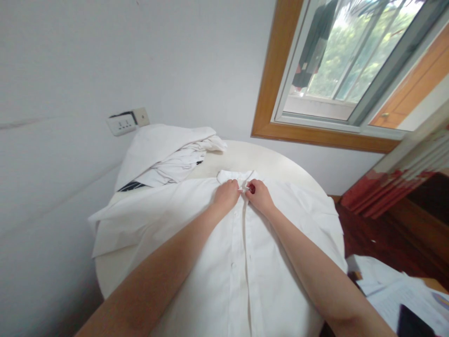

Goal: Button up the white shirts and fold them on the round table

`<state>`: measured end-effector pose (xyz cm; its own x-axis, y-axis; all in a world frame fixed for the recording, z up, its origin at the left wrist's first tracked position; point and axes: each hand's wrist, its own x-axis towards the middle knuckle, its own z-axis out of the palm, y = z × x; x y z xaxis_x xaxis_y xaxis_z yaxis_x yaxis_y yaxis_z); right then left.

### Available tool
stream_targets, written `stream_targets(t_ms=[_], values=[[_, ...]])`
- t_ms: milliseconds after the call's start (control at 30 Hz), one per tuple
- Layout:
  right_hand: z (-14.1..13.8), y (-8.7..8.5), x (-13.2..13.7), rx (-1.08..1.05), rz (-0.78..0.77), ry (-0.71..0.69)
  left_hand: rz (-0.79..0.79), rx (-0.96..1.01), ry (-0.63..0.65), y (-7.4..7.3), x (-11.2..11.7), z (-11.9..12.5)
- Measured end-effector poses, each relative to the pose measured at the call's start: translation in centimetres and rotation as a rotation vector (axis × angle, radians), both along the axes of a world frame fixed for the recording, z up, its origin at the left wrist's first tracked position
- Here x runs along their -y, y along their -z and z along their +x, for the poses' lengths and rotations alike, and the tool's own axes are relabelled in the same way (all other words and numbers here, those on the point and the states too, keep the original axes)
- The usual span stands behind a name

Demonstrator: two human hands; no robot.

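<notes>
A white button-up shirt point(203, 262) lies spread face up over a round table, its collar toward the wall and its sleeves out to both sides. The front placket runs down the middle, with the two edges slightly apart below the collar. At the neck, my left hand point(228, 194) is closed on the left front edge. Close beside it, my right hand point(260, 195) pinches the other front edge just under the collar. Whether a button is between the fingertips is too small to tell.
A pile of folded white clothing point(168, 154) sits on the table point(277, 161) at the back left, near a wall socket point(122, 123). A wood-framed window point(263, 112) is at the back right. Papers point(396, 290) and a dark object point(414, 323) lie at the lower right.
</notes>
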<state>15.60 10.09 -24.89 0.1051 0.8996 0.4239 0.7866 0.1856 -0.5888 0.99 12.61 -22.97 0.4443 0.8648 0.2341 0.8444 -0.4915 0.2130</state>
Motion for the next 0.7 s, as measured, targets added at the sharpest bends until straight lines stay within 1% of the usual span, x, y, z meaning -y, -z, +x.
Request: stream_targets(t_ms=[133,267,367,500,700], values=[[0.2,0.2,-0.2,-0.031,-0.019,-0.036,-0.007,-0.039,0.009,-0.2,0.0,0.0],[0.4,0.2,-0.3,-0.026,-0.024,-0.066,0.012,-0.033,0.04,0.1,-0.3,-0.3],[0.5,0.0,-0.2,-0.005,-0.036,-0.061,0.022,-0.02,0.054,0.4,-0.4,-0.4],[0.8,0.0,-0.2,0.006,-0.041,-0.055,0.018,-0.021,0.04,0.6,-0.6,-0.5],[1.7,0.4,-0.4,-0.015,-0.042,-0.087,0.028,-0.033,0.027,0.5,-0.5,-0.4]])
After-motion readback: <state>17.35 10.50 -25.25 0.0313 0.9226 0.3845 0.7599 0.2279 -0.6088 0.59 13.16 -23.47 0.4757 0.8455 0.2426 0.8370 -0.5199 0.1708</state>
